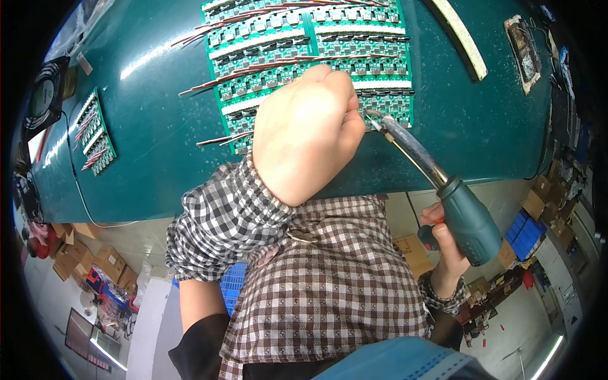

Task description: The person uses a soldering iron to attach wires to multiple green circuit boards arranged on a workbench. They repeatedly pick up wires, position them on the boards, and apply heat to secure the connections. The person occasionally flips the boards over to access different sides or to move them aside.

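Observation:
My left hand (310,133) is closed in a fist over the lower part of a green circuit board panel (361,64). Its fingertips are turned away, so what they pinch is hidden. In my right hand (451,250) is a soldering gun (472,221) with a dark green handle, a red-and-black trigger area and a thin feed tube along its barrel. The gun's tip meets the panel's lower right area, just right of my left fist. Rows of red and black wires (253,67) lie across the panel, their ends sticking out past its left edge.
A green mat (158,126) covers the table. At the left lie a smaller circuit board panel (96,136) and a black fan (45,96). A curved black-and-white strip (461,39) and a worn, dirty tray (524,56) are at the right. Cardboard boxes (109,265) stand below.

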Tool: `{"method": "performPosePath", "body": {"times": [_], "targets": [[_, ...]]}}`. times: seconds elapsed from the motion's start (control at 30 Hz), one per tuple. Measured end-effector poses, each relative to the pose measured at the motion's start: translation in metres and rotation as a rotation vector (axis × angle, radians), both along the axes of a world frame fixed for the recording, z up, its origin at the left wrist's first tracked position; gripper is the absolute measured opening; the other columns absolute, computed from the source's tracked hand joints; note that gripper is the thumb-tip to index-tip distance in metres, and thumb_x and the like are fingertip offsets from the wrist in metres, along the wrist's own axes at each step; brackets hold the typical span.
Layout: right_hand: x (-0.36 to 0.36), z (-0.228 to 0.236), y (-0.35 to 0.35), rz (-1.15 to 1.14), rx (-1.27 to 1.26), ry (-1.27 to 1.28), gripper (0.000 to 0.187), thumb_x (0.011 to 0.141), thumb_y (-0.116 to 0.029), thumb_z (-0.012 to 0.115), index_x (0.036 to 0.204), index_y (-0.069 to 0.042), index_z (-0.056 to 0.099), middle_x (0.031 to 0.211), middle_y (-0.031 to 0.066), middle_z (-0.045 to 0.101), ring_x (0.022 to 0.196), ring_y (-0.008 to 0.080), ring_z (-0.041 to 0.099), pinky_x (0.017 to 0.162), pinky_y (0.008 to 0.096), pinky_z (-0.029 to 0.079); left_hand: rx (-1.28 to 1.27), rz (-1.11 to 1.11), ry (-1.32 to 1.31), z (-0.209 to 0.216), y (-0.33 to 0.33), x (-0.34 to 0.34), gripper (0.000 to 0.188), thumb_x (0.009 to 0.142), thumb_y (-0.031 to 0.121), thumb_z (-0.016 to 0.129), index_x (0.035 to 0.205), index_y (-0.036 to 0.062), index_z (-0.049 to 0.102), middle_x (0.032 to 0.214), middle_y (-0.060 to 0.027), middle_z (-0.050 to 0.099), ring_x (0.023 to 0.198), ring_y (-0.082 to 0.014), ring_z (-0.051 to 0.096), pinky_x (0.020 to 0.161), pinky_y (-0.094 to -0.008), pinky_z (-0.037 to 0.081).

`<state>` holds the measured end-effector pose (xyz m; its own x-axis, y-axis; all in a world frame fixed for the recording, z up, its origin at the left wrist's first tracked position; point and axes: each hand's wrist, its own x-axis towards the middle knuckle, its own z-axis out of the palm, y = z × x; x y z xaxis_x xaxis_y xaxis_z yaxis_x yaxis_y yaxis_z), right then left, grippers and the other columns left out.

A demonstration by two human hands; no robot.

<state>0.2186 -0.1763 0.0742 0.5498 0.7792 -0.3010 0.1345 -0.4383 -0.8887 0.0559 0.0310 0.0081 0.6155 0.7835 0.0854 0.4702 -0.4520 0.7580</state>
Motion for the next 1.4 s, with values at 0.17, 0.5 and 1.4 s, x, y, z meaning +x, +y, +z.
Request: {"method": "performPosePath", "body": {"times": [0.17, 0.5, 1.4], "targets": [[0.012, -0.006, -0.010, 0.106, 0.010, 0.005, 0.059, 0.078, -0.013, 0.085, 0.123, 0.007, 0.053, 0.094, 0.0138, 0.071, 0.086, 0.0206, 0.070, 0.079, 0.0346, 0.059, 0.006, 0.006, 0.005, 0.000, 0.000, -0.001, 0.010, 0.074, 0.002, 0.067, 0.077, 0.0055, 0.059, 0.071, -0.0068, 0.054, 0.061, -0.0237, 0.055, 0.057, -0.0357, 0.046], [0.016, -0.008, -0.012, 0.171, -0.004, -0.056, 0.059, 0.077, -0.015, 0.087, 0.122, 0.007, 0.054, 0.093, 0.0130, 0.071, 0.085, 0.0199, 0.070, 0.078, 0.0338, 0.059, 0.011, 0.007, -0.007, 0.001, -0.001, 0.000, 0.010, 0.073, 0.001, 0.067, 0.077, 0.0049, 0.058, 0.071, -0.0071, 0.054, 0.061, -0.0234, 0.055, 0.056, -0.0352, 0.046], [-0.001, -0.001, -0.003, -0.008, 0.032, 0.035, 0.055, 0.086, -0.023, 0.074, 0.119, 0.017, 0.056, 0.080, 0.0123, 0.061, 0.073, 0.0232, 0.062, 0.068, 0.0367, 0.053, -0.012, 0.011, 0.029, 0.003, -0.002, 0.001, 0.011, 0.074, 0.003, 0.069, 0.078, 0.0056, 0.059, 0.073, -0.0060, 0.055, 0.061, -0.0210, 0.055, 0.057, -0.0337, 0.046]]}}
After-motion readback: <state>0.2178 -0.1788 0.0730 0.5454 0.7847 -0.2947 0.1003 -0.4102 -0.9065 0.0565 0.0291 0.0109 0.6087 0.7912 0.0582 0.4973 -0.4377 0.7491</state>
